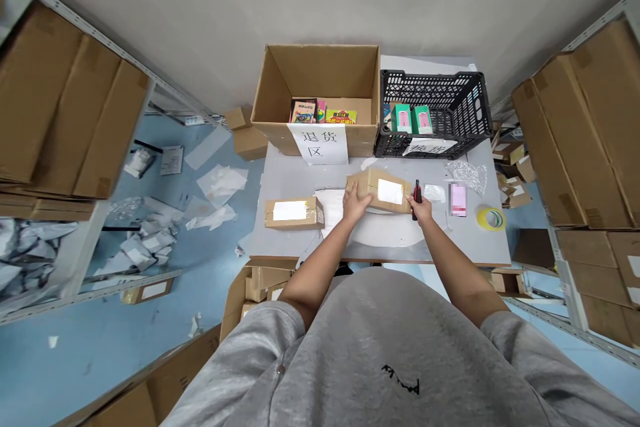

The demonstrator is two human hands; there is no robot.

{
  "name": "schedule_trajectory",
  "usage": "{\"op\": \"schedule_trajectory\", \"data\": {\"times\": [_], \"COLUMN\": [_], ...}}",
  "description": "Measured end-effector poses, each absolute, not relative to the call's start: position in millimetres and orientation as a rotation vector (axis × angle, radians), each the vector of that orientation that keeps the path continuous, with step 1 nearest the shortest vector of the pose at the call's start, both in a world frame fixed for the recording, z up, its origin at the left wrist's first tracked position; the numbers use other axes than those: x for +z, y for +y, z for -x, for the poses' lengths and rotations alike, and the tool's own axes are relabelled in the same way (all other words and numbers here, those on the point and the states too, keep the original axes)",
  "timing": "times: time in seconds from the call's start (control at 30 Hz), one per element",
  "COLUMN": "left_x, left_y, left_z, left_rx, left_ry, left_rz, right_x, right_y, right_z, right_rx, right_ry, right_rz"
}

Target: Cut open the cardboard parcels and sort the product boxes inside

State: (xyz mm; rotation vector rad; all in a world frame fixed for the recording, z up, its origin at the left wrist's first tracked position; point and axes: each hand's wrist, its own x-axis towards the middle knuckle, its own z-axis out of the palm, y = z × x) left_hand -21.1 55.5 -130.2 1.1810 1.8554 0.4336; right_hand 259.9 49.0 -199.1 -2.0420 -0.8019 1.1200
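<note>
A small brown cardboard box (367, 180) with a white label lies tilted on the table in front of me. My left hand (356, 201) grips its left end, thumb and fingers pressed on the cardboard. At the box's right end, my right hand (421, 208) is closed around a red and black box cutter (417, 195), which stands upright in the fist. Under the box lies white packing sheet (385, 233). A second brown cardboard box (311, 208) with a white label rests to the left, apart from both hands.
Behind stand a large open carton (273, 137) holding small packages and a black plastic crate (467, 143) with green boxes. To the right lie bubble wrap (470, 175), a pink-screened phone (457, 200) and a tape roll (491, 218). Shelves with cartons (565, 140) flank the table.
</note>
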Motion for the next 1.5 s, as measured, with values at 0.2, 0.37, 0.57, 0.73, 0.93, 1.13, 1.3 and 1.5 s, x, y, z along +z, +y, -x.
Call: {"op": "schedule_trajectory", "data": {"times": [0.2, 0.37, 0.57, 0.73, 0.93, 1.13, 1.3, 1.5], "left_x": [-157, -152, -141, -136, -137, -141, -141, -137], "left_y": [51, 51, 52, 58, 64, 64, 67, 68], "left_z": [80, 71, 63, 68, 71, 72, 73, 73], "left_rx": [0.52, 0.388, 0.186, 0.036, -0.033, -0.022, -0.019, -0.066], "left_ry": [1.888, 2.014, 2.075, 2.018, 1.957, 1.945, 1.954, 1.949], "left_rz": [-1.196, -1.236, -1.309, -1.27, -1.246, -1.237, -1.215, -1.228], "right_x": [-180, -150, -110, -91, -90, -99, -99, -88], "right_y": [51, 52, 70, 93, 100, 97, 93, 85], "right_z": [-209, -195, -177, -122, -95, -93, -89, -92], "right_rx": [1.15, 0.82, 0.891, 0.929, 0.846, 0.831, 0.839, 0.85], "right_ry": [-1.177, -1.476, -2.204, -2.604, -2.861, -2.8, -2.789, -2.754], "right_rz": [2.068, 2.145, 1.767, 1.747, 1.803, 1.885, 1.92, 2.006]}}
